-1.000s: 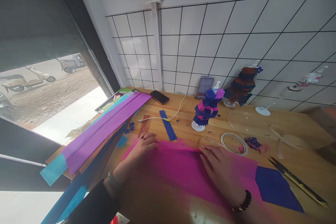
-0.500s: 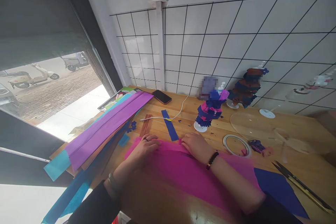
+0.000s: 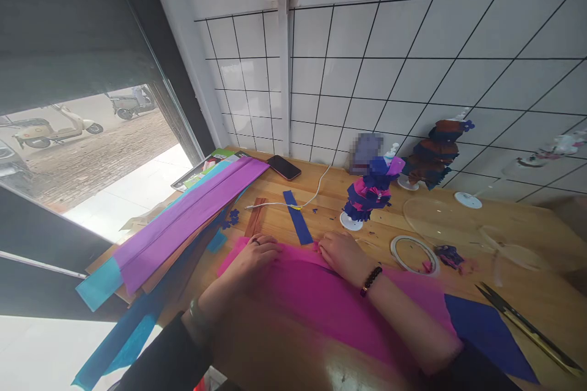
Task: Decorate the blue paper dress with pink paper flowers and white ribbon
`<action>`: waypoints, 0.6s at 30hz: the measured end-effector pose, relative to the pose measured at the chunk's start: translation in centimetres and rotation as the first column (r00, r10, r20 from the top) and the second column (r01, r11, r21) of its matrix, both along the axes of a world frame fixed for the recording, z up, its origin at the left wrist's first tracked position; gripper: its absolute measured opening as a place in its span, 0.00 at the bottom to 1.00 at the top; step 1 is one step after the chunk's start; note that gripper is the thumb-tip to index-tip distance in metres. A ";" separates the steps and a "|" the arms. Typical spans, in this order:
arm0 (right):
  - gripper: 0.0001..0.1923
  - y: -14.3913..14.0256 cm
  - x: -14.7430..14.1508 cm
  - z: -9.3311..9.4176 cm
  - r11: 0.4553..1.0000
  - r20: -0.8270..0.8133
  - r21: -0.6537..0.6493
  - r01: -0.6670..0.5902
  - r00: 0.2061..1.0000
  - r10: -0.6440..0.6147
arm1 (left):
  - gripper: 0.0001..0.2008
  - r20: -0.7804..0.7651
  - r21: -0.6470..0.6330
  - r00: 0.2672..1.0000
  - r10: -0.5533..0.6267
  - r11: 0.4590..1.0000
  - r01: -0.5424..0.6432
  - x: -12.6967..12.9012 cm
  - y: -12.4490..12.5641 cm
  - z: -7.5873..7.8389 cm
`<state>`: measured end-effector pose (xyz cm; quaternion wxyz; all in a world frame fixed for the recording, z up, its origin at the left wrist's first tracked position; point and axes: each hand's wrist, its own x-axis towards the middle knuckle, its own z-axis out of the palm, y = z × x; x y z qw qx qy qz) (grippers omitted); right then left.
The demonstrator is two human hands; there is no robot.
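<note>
A thin bright pink sheet [image 3: 316,308], like tissue or crepe paper, lies across the front of the wooden table. My left hand [image 3: 257,258] has its fingers curled on the far left edge of this sheet. Toward the right of the same edge, my right hand [image 3: 343,255] has its fingers bent and closed on the paper, which is turned over in a narrow fold between the hands. Just beyond them lies a dark blue paper strip [image 3: 298,219]. Part of a dark blue sheet [image 3: 490,333] sticks out beyond the pink one, beside my right forearm.
Purple paper [image 3: 192,220] and blue and brown lengths are stacked at left. A phone [image 3: 284,167] and white cable [image 3: 316,192] lie behind. Small figures in ruffled paper [image 3: 368,195] stand near the wall. At right are a tape roll [image 3: 415,255] and scissors [image 3: 527,327].
The camera view has shifted slightly. Both hands stay in nearly the same place on the pink paper, with only a slight change in its fold.
</note>
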<state>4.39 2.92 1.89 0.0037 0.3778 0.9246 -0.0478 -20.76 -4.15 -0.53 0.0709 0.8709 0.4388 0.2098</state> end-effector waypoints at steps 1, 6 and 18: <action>0.15 0.0 0.0 0.1 1.000 0.001 0.000 -0.004 1.000 0.004 | 0.14 0.003 0.005 1.000 -0.002 1.000 0.002 0.0 0.0 0.0; 0.14 -0.2 0.1 0.3 0.999 0.020 0.014 -0.035 0.999 0.034 | 0.14 -0.010 0.018 1.000 -0.014 1.000 0.014 0.0 0.0 0.0; 0.14 -0.2 0.1 -0.2 0.998 0.018 0.043 -0.039 0.999 0.038 | 0.13 0.021 0.058 1.000 -0.006 0.998 0.005 -0.3 0.1 -0.9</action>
